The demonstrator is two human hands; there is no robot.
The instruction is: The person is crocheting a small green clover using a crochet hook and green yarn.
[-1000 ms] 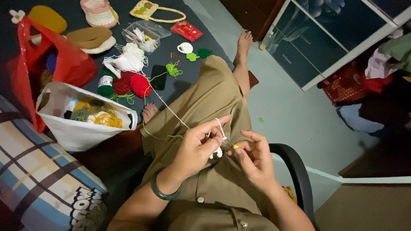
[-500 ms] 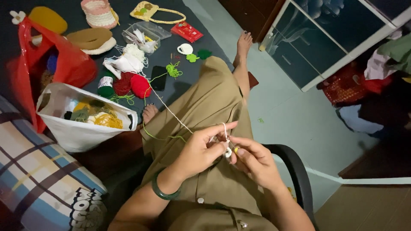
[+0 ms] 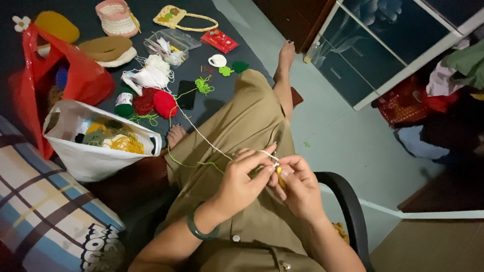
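We count two hands at work over the lap. Our left hand (image 3: 242, 181), wearing one dark green bangle (image 3: 197, 229), pinches a pale yarn strand (image 3: 201, 135) between thumb and fingers; our right hand (image 3: 298, 186) is closed around one crochet hook with a yellow grip (image 3: 279, 176), and the two hands touch at the fingertips. The small crochet piece sits between them, mostly hidden, so we cannot tell its shape. From the hands the strand runs toward ten o'clock, to one white yarn heap (image 3: 151, 76) on the dark mat (image 3: 91, 15). Around that heap: two red yarn balls (image 3: 165, 103), one dark phone (image 3: 187, 94), one loose green tangle (image 3: 203, 85). Further at eleven o'clock: one clear plastic box (image 3: 174, 45), one red packet (image 3: 219, 40), one woven handbag (image 3: 174, 16), one pink-and-white basket (image 3: 117, 17). At nine o'clock: one white bag of yarn (image 3: 96, 151), one red plastic bag (image 3: 75, 75), one plaid cushion (image 3: 40, 211).
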